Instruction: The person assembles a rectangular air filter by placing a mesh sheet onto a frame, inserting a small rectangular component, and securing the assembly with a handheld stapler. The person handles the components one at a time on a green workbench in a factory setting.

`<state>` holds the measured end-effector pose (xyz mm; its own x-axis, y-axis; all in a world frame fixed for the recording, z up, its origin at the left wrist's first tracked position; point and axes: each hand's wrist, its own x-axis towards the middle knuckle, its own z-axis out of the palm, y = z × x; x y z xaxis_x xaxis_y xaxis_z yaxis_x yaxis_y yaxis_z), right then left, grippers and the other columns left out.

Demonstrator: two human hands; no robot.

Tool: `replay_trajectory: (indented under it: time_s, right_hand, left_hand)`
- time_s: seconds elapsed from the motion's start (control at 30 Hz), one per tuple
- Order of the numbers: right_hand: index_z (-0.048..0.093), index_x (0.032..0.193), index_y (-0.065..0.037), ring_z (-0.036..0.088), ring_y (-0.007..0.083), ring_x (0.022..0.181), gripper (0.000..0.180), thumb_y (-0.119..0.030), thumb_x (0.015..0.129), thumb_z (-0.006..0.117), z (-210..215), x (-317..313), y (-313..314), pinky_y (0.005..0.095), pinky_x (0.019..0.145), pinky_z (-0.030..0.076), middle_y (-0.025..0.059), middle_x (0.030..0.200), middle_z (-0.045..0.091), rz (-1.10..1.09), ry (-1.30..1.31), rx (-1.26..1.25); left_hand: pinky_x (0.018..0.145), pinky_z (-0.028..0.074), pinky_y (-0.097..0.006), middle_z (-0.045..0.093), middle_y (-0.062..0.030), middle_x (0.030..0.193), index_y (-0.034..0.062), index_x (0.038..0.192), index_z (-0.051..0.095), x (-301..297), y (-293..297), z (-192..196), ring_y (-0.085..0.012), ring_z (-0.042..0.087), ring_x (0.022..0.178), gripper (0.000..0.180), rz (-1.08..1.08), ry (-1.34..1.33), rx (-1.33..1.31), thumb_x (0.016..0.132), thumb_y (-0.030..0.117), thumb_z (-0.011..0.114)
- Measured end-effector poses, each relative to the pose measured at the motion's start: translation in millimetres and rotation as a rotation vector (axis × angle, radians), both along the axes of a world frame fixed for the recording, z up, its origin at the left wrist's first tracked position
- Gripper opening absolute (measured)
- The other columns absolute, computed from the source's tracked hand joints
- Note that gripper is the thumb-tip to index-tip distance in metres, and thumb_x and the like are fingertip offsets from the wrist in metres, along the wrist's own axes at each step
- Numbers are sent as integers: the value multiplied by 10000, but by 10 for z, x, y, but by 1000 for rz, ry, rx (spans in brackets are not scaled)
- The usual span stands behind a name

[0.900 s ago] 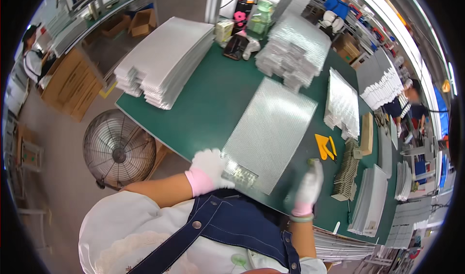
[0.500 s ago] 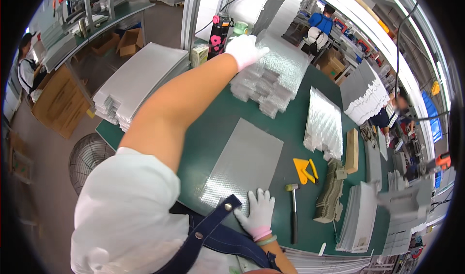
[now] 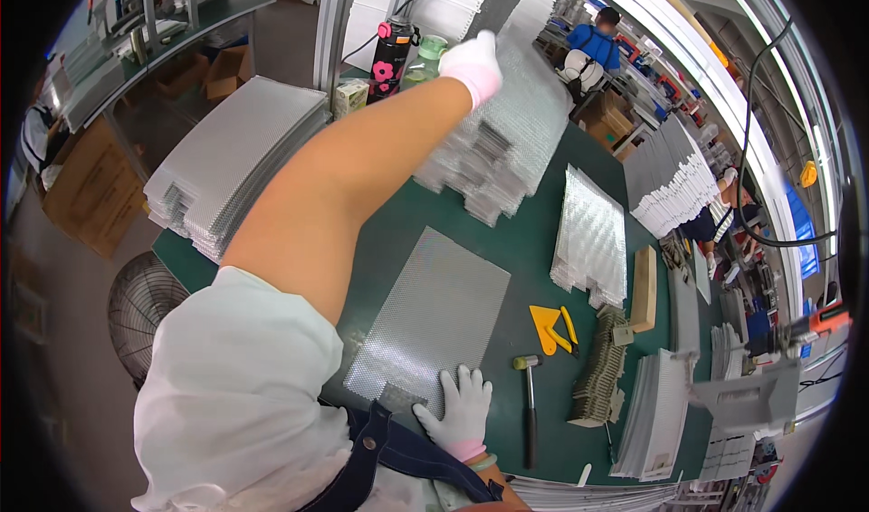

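Observation:
My left hand [image 3: 472, 63], in a white glove with a pink cuff, is stretched out over the far stack of silvery perforated sheets [image 3: 516, 105]. Its fingers look curled together; whether a sheet's edge is between them is hidden. My right hand [image 3: 460, 412], gloved the same way, rests with fingers spread beside the near corner of a single perforated sheet [image 3: 433, 308]. That sheet lies flat on the green tabletop [image 3: 380, 240] in front of me, with a darker notched patch at its near edge.
A mallet [image 3: 529, 408], a yellow scraper [image 3: 545, 326] and yellow-handled pliers [image 3: 570, 338] lie at right. Beyond are a smaller sheet pile [image 3: 593, 231] and a wooden block [image 3: 644, 287]. A black bottle [image 3: 389, 64] stands near my left hand; another sheet stack [image 3: 240, 150] is at left.
My left hand has risen slightly over the far stack, its fingers now more curled. The right hand stays by the sheet's near corner. The whole view has shifted a little.

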<state>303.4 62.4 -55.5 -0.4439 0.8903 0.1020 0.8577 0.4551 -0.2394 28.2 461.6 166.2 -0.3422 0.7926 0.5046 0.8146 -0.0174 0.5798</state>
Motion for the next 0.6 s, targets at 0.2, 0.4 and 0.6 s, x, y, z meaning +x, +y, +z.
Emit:
replay_trajectory:
  time_s: [0.2, 0.4, 0.6]
  right_hand:
    - [582, 1309, -39, 396, 451, 1312, 747, -543, 774, 716, 13, 0, 23, 604, 1104, 250, 248, 1371, 501, 6, -4, 18]
    - [581, 1293, -33, 412, 453, 1287, 734, -508, 756, 740, 9, -2, 36, 616, 1081, 274, 265, 1357, 503, 12, 19, 49]
    - [581, 1307, -45, 400, 453, 1307, 724, -508, 770, 730, -43, -2, -9, 610, 1096, 260, 258, 1380, 497, 2, 18, 38]
  left_hand:
    - [903, 556, -432, 722, -157, 1133, 70, 1151, 711, -312, 150, 360, -327, 694, 1069, 308, -66, 194, -176, 855, 135, 657]
    - [914, 532, -468, 709, -100, 1212, 135, 1156, 734, -199, 21, 175, -292, 672, 1141, 328, 106, 320, -252, 868, 276, 664]
    - [972, 504, -442, 688, -166, 1215, 35, 1224, 683, -188, -367, 18, -316, 646, 1162, 717, -129, 401, -655, 878, 645, 532]
